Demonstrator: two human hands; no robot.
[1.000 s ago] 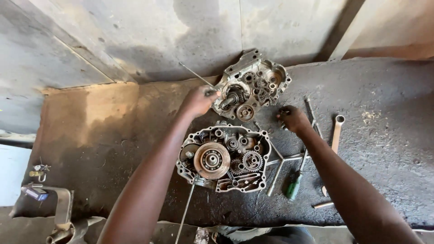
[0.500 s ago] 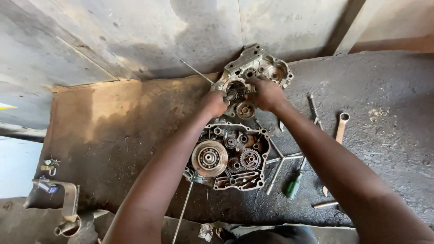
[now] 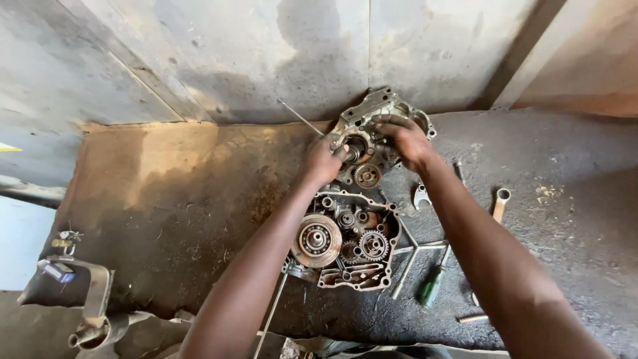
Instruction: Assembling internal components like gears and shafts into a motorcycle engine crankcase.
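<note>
Right hand point(image 3: 407, 141) moved onto grimy grey metal engine casing half point(image 3: 379, 136) | left hand point(image 3: 323, 158) grips its near edge | geared crankcase half point(image 3: 345, 240) below hands

Greasy dull-metal engine case point(image 3: 372, 126), rough floor point(image 3: 565, 219)

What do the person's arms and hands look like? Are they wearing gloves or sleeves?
No gloves and no sleeves show. Both forearms are bare from the bottom edge of the picture up to the hands. The left hand and the right hand are bare too, with no watch, ring or bracelet visible. The arms look long and slim from this head view.
</note>
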